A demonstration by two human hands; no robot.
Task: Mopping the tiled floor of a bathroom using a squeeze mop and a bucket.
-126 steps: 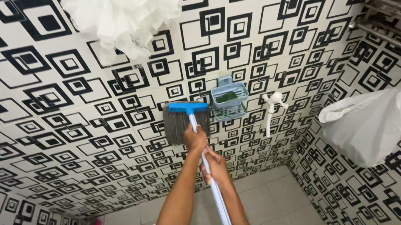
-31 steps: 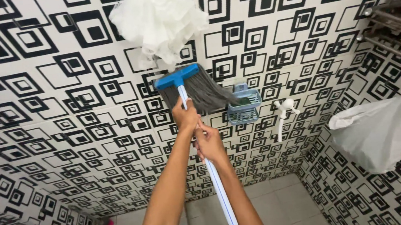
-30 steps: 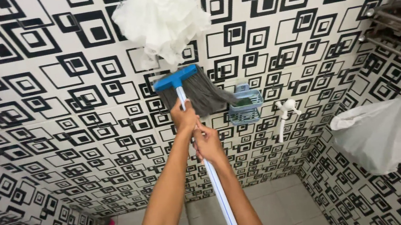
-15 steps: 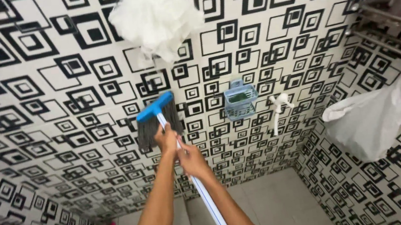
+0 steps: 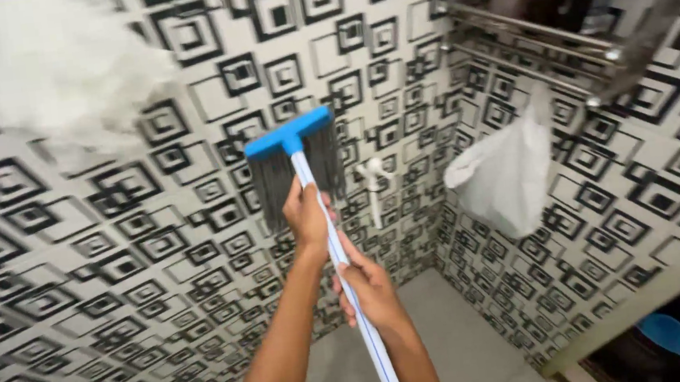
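Your left hand [image 5: 307,213] has a clenched grip high on the broom's white pole [image 5: 349,284], just below the head, fingers wrapped around it. Your right hand [image 5: 369,292] is closed on the same pole a little lower, thumb lying along the shaft, so both hands hold it and neither is released. The pole runs from the bottom edge of the view up between your forearms, tilted slightly to the left at the top.

The broom [image 5: 294,166] has a blue crossbar head with dark grey bristles hanging down from it. The bristles lie against the wall [image 5: 110,268], which is tiled in white with black nested squares, and the head sits roughly at the middle of the view, raised above your hands.

Just right of the bristles a white tap [image 5: 372,174] juts from the wall. Further right, on the adjoining wall, a white plastic bag [image 5: 504,172] hangs below a metal rail rack [image 5: 528,41]. At upper left a fluffy white bath puff [image 5: 61,65] hangs, blurred. The grey floor [image 5: 458,331] shows below, and a blue bucket [image 5: 663,333] sits at the lower right corner.
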